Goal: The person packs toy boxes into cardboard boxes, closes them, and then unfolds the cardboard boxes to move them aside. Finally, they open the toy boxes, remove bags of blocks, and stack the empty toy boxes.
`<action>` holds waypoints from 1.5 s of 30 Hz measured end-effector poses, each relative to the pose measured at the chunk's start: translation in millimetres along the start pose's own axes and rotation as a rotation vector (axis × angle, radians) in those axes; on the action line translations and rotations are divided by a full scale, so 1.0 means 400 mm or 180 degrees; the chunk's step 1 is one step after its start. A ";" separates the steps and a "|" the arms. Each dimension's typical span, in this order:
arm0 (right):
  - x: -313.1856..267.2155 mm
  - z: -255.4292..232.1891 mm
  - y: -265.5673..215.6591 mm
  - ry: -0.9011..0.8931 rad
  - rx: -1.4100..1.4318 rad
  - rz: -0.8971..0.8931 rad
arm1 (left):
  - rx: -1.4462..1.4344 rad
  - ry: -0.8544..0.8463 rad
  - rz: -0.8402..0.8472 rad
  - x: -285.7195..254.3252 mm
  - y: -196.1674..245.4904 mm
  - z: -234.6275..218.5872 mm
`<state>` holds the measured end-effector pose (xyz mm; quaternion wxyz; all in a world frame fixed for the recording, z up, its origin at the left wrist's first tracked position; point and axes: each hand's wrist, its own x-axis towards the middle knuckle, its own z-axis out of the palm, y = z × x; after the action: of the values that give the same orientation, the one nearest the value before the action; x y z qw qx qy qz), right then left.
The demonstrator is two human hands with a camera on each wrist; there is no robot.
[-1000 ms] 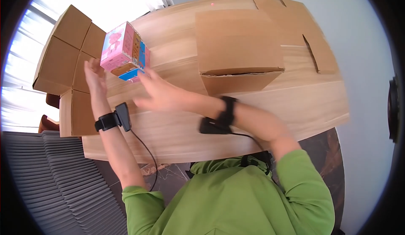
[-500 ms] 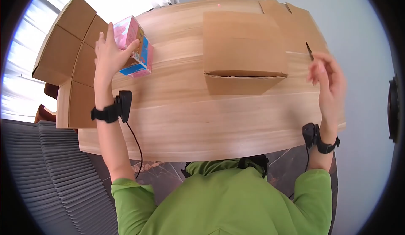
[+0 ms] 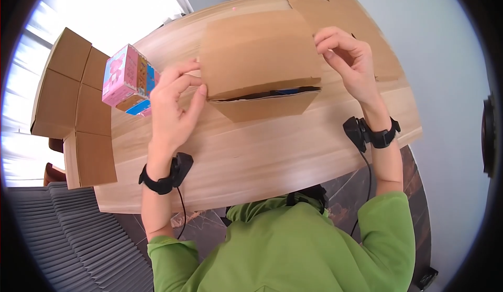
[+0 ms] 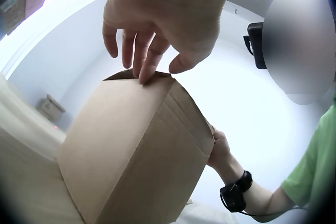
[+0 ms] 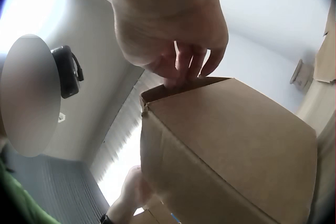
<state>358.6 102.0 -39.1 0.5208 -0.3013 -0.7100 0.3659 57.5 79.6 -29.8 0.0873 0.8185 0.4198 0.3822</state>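
Observation:
A brown cardboard box [image 3: 257,56] stands on the table, its top flap slightly raised along the front. Through that narrow gap, something dark and blue [image 3: 287,91] shows inside. My left hand [image 3: 175,100] is at the box's left side; in the left wrist view its fingers [image 4: 149,64] hang loosely spread, with a fingertip on the top edge. At the opposite side my right hand [image 3: 352,64] has bent fingers and pinches the upper edge. The right wrist view has those fingers [image 5: 184,66] dipping into the side opening under the flap.
A pink and blue printed carton [image 3: 123,77] sits on the table at left, beside an upright folded cardboard piece [image 3: 78,98]. Flattened cardboard [image 3: 356,27] lies at the back right. Grey pleated material [image 3: 68,234] is at the lower left. Each wrist wears a cabled camera.
My left hand has left the printed carton and come right to the cardboard box. My right hand, which swung out right past the box, has moved back to its right edge.

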 end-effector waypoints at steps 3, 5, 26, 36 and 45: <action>-0.003 0.013 -0.004 -0.0137 0.0383 0.0134 | -0.0272 -0.0134 -0.0007 0.011 -0.016 -0.012; 0.001 0.011 -0.016 -0.0353 0.0246 0.0245 | -0.0610 -0.0267 -0.0085 0.023 -0.014 -0.010; 0.219 0.114 -0.126 -0.2425 -0.3359 -0.0704 | 0.0725 -0.0101 -0.1067 0.091 0.071 0.006; 0.268 0.168 -0.010 -0.3184 -0.4229 0.1021 | 0.0830 -0.0155 -0.1018 0.075 0.057 -0.001; 0.297 0.107 -0.193 -0.2133 -0.3490 -0.0460 | 0.1056 0.0981 0.0330 0.078 0.022 -0.044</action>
<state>281.1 146.9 78.8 0.0647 -0.3445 -0.9365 -0.0117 61.7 94.2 3.7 -0.1334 0.7741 0.4427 0.4325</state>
